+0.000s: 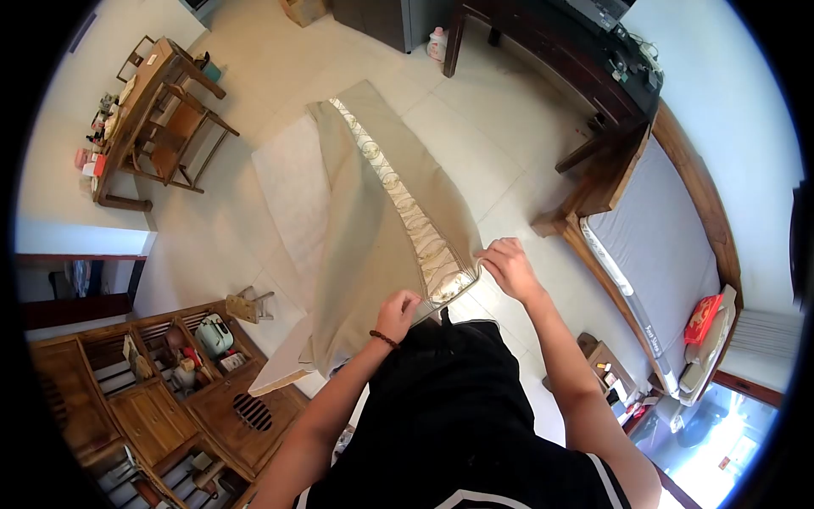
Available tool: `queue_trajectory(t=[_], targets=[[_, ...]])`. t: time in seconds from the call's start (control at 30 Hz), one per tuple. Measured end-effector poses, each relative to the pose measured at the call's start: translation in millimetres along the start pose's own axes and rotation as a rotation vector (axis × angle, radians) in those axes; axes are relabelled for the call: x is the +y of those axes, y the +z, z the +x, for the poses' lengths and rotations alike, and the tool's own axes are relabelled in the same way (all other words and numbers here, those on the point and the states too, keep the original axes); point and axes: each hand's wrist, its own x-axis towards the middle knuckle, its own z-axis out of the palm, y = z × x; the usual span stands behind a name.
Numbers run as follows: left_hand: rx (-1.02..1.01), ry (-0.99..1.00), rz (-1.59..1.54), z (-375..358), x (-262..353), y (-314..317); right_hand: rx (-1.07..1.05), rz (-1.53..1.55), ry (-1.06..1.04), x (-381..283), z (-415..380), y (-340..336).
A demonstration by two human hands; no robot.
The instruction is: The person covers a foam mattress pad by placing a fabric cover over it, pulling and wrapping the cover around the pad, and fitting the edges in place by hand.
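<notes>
A long beige cloth [356,220] stretches away from my waist, with a shiny cream and gold patterned band [407,208] running along it. My left hand [397,316] is closed on the near edge of the cloth, just left of the band's wide end; a dark bead bracelet circles that wrist. On the other side of the band, my right hand [509,270] pinches the cloth's near right corner. Between both hands the edge is held up in front of my black shorts. A white flat surface [292,182] shows under the cloth on its left.
A wooden cabinet with shelves [153,416] stands at the lower left, beside a small wooden stool [250,305]. At the upper left are a desk and a wooden chair [174,127]. A dark table [543,59] and a wooden daybed with a grey mattress [670,220] line the right.
</notes>
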Motion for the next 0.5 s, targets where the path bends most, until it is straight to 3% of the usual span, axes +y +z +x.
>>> queue_trajectory(t=[0.07, 0.23, 0.33, 0.43, 0.5], targets=[[-0.012, -0.087, 0.030, 3, -3, 2, 0.006, 0.007, 0.003, -1, -1, -1], [-0.053, -0.068, 0.176, 37, -15, 15, -0.017, -0.004, 0.002, -7, -1, -4], [-0.420, -0.479, 0.387, 57, -14, 20, -0.012, -0.007, -0.042, -10, -10, 2], [-0.476, -0.559, 0.447, 66, -24, 30, -0.031, -0.028, -0.051, -13, -17, 11], [-0.442, -0.475, 0.441, 67, -28, 37, 0.011, 0.034, 0.053, -15, -24, 13]])
